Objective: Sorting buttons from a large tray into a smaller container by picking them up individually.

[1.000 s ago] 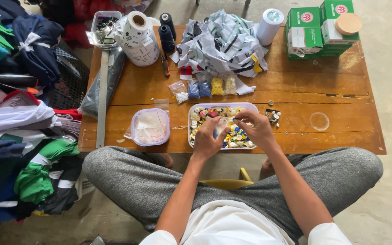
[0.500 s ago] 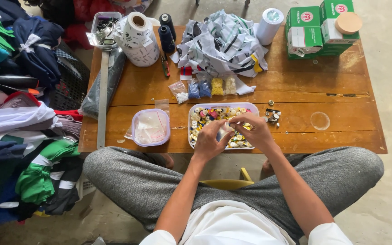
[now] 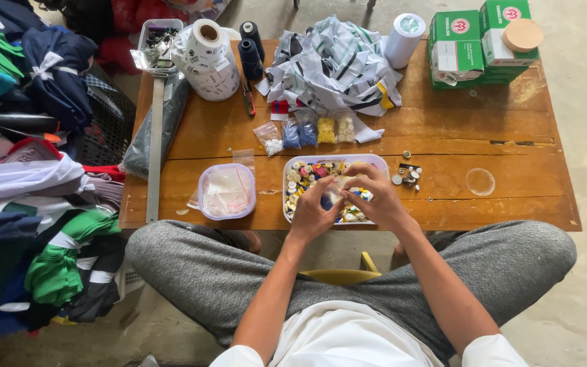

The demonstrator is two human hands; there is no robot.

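A white rectangular tray (image 3: 287, 178) full of mixed coloured buttons sits at the near edge of the wooden table (image 3: 504, 129). Both my hands are over it, close together. My left hand (image 3: 312, 216) and my right hand (image 3: 377, 197) pinch a small clear plastic bag (image 3: 333, 192) between their fingertips, and something dark blue shows in it. A few loose metal buttons (image 3: 407, 177) lie just right of the tray. Behind the tray stands a row of small bags of sorted buttons (image 3: 307, 131).
A lilac-rimmed tub (image 3: 225, 192) holding clear bags sits left of the tray. Further back are crumpled striped fabric (image 3: 334, 64), dark thread cones (image 3: 250, 47), a big label roll (image 3: 206, 58), a white spool (image 3: 403, 39) and green boxes (image 3: 470, 44). A metal ruler (image 3: 155, 136) lies at the left; piled clothes (image 3: 35, 170) beside it.
My hands have stayed over the tray, drawing a little closer together around the small bag. Nothing else on the table has moved.
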